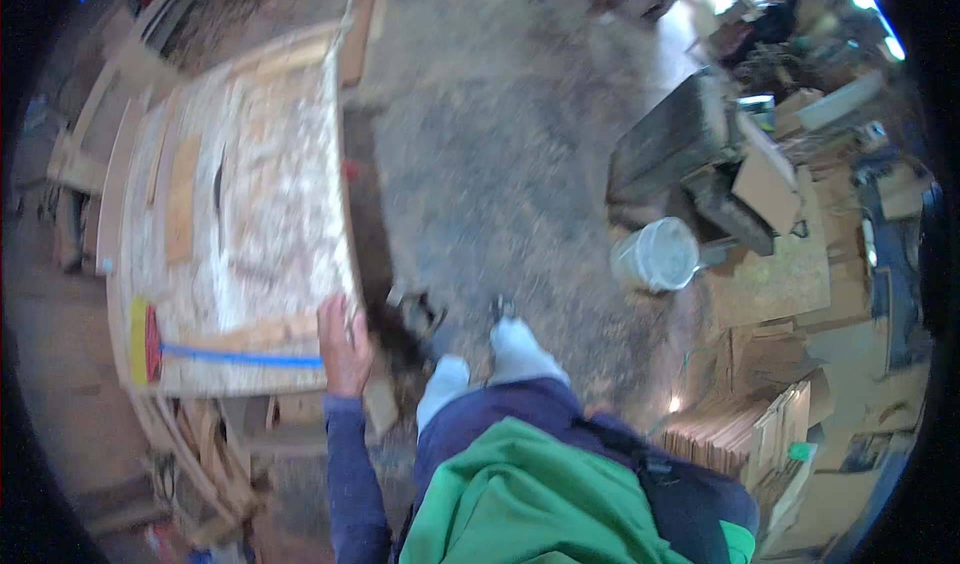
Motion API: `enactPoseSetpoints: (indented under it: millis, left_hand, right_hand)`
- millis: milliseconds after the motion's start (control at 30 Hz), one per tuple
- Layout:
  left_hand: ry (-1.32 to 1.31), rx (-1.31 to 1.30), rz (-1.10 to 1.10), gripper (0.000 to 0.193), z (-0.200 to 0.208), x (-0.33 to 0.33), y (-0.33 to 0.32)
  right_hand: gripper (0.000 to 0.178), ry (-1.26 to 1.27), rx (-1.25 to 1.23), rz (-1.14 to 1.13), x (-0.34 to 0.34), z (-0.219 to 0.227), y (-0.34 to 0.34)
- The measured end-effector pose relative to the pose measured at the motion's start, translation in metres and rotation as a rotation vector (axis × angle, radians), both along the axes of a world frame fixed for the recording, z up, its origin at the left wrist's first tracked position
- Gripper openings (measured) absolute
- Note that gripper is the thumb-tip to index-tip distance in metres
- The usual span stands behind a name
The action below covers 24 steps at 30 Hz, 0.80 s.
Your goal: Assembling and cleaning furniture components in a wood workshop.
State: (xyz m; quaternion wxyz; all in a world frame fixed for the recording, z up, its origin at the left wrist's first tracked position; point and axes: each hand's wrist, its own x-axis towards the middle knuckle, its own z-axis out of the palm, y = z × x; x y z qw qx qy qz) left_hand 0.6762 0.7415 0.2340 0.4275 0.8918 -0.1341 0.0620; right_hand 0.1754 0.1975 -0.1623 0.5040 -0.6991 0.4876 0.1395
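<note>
My left hand [346, 349] is at the near right corner of the worktable, its fingers curled. From that hand a blue handle runs left to a broom [152, 342] with a red block and yellow bristles, whose head lies over the table's near left corner. The handle's end is hidden behind the hand, which seems closed on it. A pale, dusty board surface tops the worktable [285, 164]. Only a small blurred patch of what looks like my right hand [598, 411] shows beside my dark trousers; its fingers cannot be made out.
A narrow plank [182, 199] lies on the table. Ahead stretches dark, stained floor [480, 184]. To the right stand a white bucket [657, 254], a large grey block-shaped object [672, 134], and a stack of thin wooden pieces [735, 429]. Scrap wood [215, 449] lies at the lower left.
</note>
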Motion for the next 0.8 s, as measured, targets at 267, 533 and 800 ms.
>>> enactPoseSetpoints:
  millis: [267, 533, 800]
  left_hand:
    - [0.021, 0.461, -0.008, 0.039, -0.045, -0.018, -0.040]
    - [0.385, 0.779, -0.010, 0.037, -0.148, -0.023, -0.032]
    - [0.689, 0.734, 0.272, 0.034, -0.171, -0.042, -0.096]
  right_hand:
    - [0.033, 0.224, -0.109, 0.234, 0.125, 0.070, 0.066]
    - [0.016, -0.283, 0.226, -0.101, 0.225, 0.208, -0.004]
    - [0.018, 0.371, -0.040, 0.070, -0.030, 0.008, -0.103]
